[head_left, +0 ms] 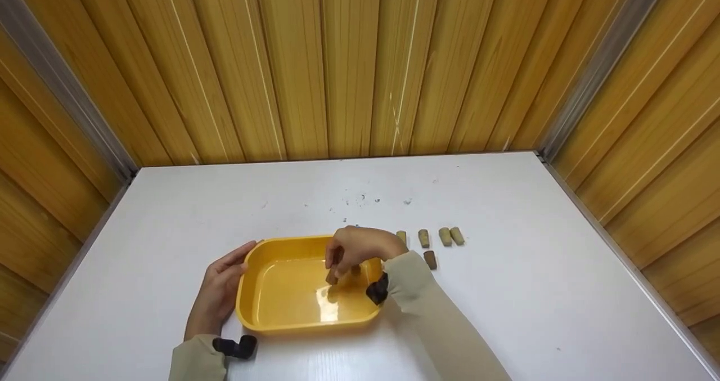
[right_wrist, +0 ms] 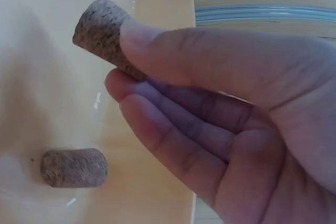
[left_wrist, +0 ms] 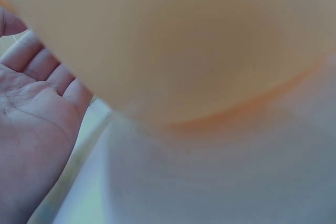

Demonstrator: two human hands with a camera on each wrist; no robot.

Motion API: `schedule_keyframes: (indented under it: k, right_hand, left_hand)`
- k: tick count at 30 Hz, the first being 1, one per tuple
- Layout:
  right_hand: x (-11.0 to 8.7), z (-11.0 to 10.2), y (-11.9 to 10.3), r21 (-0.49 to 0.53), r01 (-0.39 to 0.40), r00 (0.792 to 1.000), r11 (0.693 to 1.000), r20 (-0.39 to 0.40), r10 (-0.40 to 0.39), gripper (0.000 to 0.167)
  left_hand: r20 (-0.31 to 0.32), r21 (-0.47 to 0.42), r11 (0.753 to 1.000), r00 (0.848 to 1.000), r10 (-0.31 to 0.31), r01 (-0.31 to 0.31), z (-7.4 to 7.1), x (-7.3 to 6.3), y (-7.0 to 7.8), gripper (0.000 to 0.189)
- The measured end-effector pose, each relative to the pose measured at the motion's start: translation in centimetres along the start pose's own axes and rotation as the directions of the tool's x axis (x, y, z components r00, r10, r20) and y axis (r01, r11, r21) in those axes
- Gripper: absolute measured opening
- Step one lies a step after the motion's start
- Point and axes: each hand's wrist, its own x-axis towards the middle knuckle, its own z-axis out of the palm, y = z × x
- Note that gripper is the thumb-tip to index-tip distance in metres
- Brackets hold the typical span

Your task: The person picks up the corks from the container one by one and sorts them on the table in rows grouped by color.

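Observation:
A yellow tray [head_left: 281, 320] stands on the white table in the head view. My left hand [head_left: 219, 285] holds its left side, thumb at the rim and fingers along the outer wall; in the left wrist view the fingertips are hidden behind the tray. Over the tray's right half, my right hand [head_left: 357, 249] pinches a brown cork [right_wrist: 102, 30] between thumb and fingers, tilted above the floor of the tray. Another brown cork [right_wrist: 74, 168] lies on that floor, below the hand in the right wrist view.
Right of the tray, several pale corks [head_left: 423, 238] lie in a row on the white table [head_left: 540, 291], one partly covered by my right wrist. A single brown cork [head_left: 430, 260] lies closer to me. Wood-patterned walls [head_left: 349, 66] stand behind and at both sides.

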Motion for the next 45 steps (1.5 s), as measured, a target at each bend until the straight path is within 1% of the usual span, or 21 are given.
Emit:
schedule_keyframes:
  k: [3,8,13,20,26,29,34,36,41,45]
  right_hand:
    - [-0.5,-0.4,0.1,0.034,0.029,0.999,0.999,-0.016,-0.029,0.011]
    - [-1.3,-0.9,0.5,0.053,0.074,0.996,0.996,-0.044,-0.071,0.01]
    - [-2.0,-1.2,1.2,0.064,0.11,0.992,0.992,-0.075,-0.105,0.007]
    - [-3.1,-1.8,2.4,0.078,0.15,0.981,0.986,-0.137,-0.139,0.011]
    - [-4.1,-2.3,3.4,0.101,0.16,0.973,0.982,-0.183,-0.14,0.015]
    - [-4.5,-2.4,4.0,0.117,0.168,0.968,0.979,-0.209,-0.141,0.015]
    - [-5.4,-2.3,5.1,0.208,0.171,0.966,0.963,-0.228,-0.122,0.013]
    - [-5.9,-2.3,5.6,0.228,0.171,0.963,0.958,-0.243,-0.114,0.013]
    - [-7.2,-2.3,6.9,0.213,0.175,0.947,0.961,-0.304,-0.105,0.014]
    - [-8.0,-2.1,8.1,0.224,0.17,0.939,0.96,-0.333,-0.089,0.015]
  left_hand:
    - [-0.006,0.005,1.0,1.0,-0.012,0.012,0.0,0.1,0.0,0.046]
    - [-0.018,0.01,1.0,0.999,-0.029,0.029,0.0,0.1,0.0,0.049]
    - [-0.013,0.012,1.0,1.0,-0.024,0.025,0.0,0.1,0.0,0.049]
    - [-0.023,0.019,1.0,1.0,-0.009,0.009,0.0,0.3,-0.1,0.046]
    - [-0.014,0.015,1.0,1.0,-0.015,0.015,-0.2,0.2,0.0,0.047]
    - [-0.011,0.022,1.0,1.0,-0.016,0.016,-0.3,0.1,0.1,0.047]
    - [-0.02,0.026,0.999,0.999,-0.03,0.031,-0.4,-0.2,0.3,0.048]
    - [-0.022,0.021,0.999,0.999,-0.032,0.033,-0.3,-0.3,0.3,0.048]
    - [-0.021,0.008,0.999,0.999,-0.031,0.031,-0.4,-0.4,0.3,0.047]
    - [-0.017,0.009,0.999,0.999,-0.031,0.031,-0.3,-0.5,0.3,0.047]
